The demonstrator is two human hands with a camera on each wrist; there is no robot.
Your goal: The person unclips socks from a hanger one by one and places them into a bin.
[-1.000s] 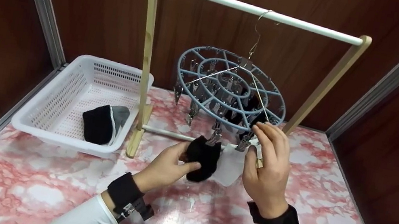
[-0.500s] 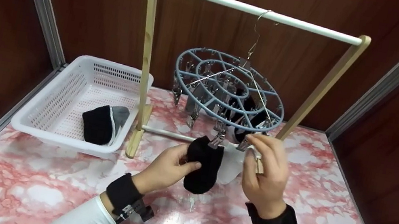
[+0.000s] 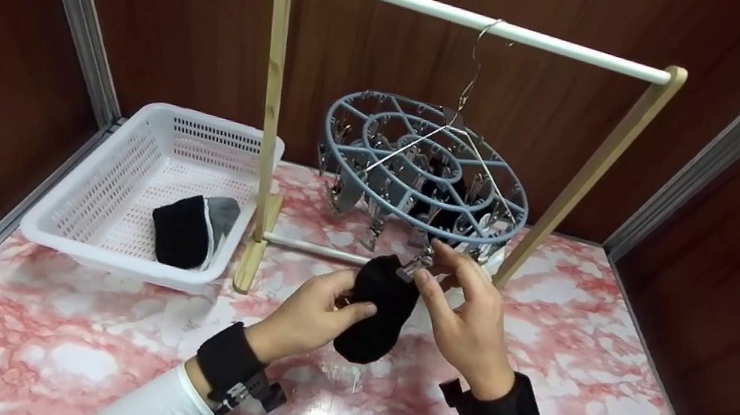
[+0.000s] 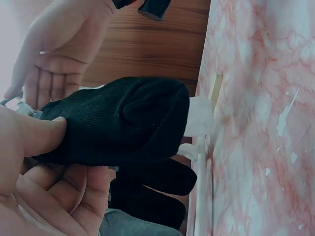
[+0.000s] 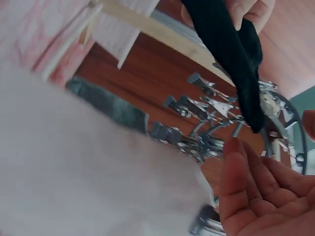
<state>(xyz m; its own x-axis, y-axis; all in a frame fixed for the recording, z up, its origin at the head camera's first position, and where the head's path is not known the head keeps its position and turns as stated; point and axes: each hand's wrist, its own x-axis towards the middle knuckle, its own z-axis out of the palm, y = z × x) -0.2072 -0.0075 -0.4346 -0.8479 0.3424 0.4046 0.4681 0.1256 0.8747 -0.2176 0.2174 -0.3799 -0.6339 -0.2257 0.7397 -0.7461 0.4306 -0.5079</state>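
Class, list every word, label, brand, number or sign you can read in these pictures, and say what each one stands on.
None: no readable text in any view.
The held black sock, round hanger and white basket show no legible lettering.
Any marks on the small fittings of the left wrist strap would be too small to read.
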